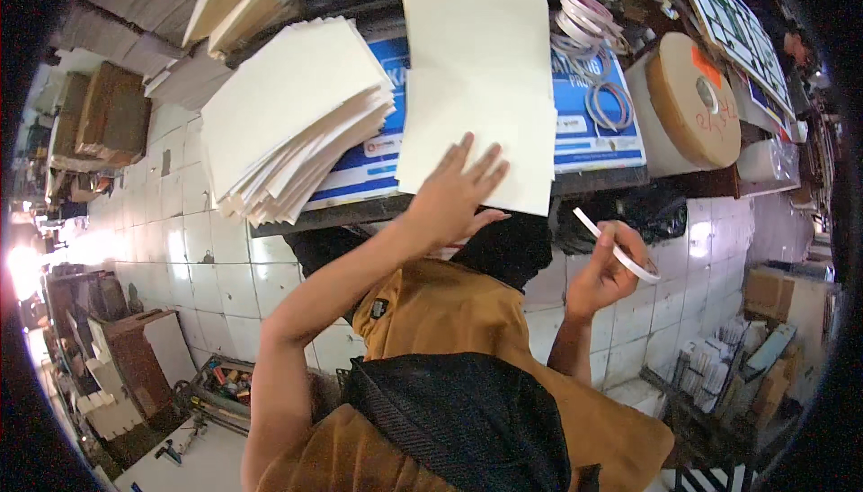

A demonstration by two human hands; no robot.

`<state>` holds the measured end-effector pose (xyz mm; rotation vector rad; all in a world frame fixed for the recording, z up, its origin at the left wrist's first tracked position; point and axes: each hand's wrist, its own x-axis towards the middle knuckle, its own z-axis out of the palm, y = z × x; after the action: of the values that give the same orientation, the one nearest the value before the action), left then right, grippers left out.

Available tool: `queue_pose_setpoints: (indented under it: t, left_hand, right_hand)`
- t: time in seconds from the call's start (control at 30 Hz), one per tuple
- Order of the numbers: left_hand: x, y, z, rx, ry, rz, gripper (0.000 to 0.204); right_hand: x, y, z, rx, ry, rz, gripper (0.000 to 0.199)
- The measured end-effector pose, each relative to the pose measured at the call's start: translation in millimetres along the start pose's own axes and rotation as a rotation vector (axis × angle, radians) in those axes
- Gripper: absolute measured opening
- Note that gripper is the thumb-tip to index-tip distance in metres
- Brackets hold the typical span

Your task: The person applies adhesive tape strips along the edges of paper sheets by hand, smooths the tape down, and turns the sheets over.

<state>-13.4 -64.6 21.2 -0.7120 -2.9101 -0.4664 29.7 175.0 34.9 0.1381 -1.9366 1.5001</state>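
Cream sheet [476, 78] under left hand [454, 195], tape ring [620, 254] in right hand [607, 272]

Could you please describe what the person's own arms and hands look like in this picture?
Both forearms are bare, with no sleeves reaching them. The left hand and right hand wear no gloves, and no rings, watch or bracelet can be made out. The clothing below is mustard-brown fabric with a small dark patch, beside a black mesh-like piece.
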Motion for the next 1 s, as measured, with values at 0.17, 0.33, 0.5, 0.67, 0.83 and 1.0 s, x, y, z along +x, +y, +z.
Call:
queue_pose_setpoints:
  t: [0.17,0.33,0.5,0.67,0.83,1.0]
  left_hand:
    - [4,-2,-36,-0.604,0.242,-0.330,0.041]
    - [-21,-25,-154,-0.342,1.163,-0.193,0.040]
    - [-56,-74,-157,0.245,0.717,-0.394,0.050]
    - [-79,-89,-127,0.271,0.386,-0.573,0.050]
    - [-97,-37,-97,-0.244,0.681,-0.337,0.049]
    - [-106,-11,-18,-0.445,0.675,-0.472,0.055]
  right_hand:
    - [5,-3,-2,0.000,0.022,-0.032,0.019]
    - [3,-10,8,0.024,0.017,0.046,0.018]
    - [-11,-5,74,-0.036,-0.225,0.009,0.020]
    - [-41,-7,142,-0.038,-0.466,0.095,0.029]
    - [-50,-16,166,-0.033,-0.514,0.176,0.030]
    - [-51,-17,171,-0.146,-0.512,0.009,0.028]
